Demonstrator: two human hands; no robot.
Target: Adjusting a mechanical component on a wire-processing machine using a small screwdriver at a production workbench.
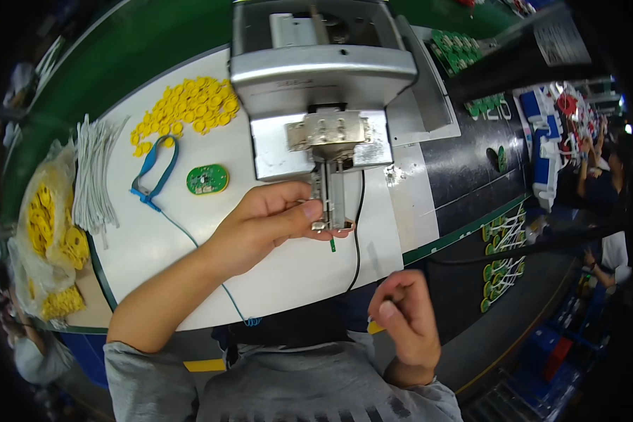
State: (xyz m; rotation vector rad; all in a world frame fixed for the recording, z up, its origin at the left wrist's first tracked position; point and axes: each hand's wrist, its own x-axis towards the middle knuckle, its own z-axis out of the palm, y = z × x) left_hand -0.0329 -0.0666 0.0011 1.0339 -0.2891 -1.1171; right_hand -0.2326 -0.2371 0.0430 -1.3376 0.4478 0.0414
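A silver metal bench machine stands in front of me, with a narrow metal slide sticking out of its front toward me. My left hand is closed around this slide, thumb on its left side and fingertips showing beneath its near end. Just below those fingertips lies a small green strip. Off the table's near edge, to the right, my right hand is held up with its fingers curled to the thumb. Something small and dark shows at the fingertips, too small to name.
Left of the machine are a round green circuit board, a blue wrist strap, loose yellow caps and white cables. A clear bag holds yellow parts. A black cable runs down beside the slide. More boards lie right.
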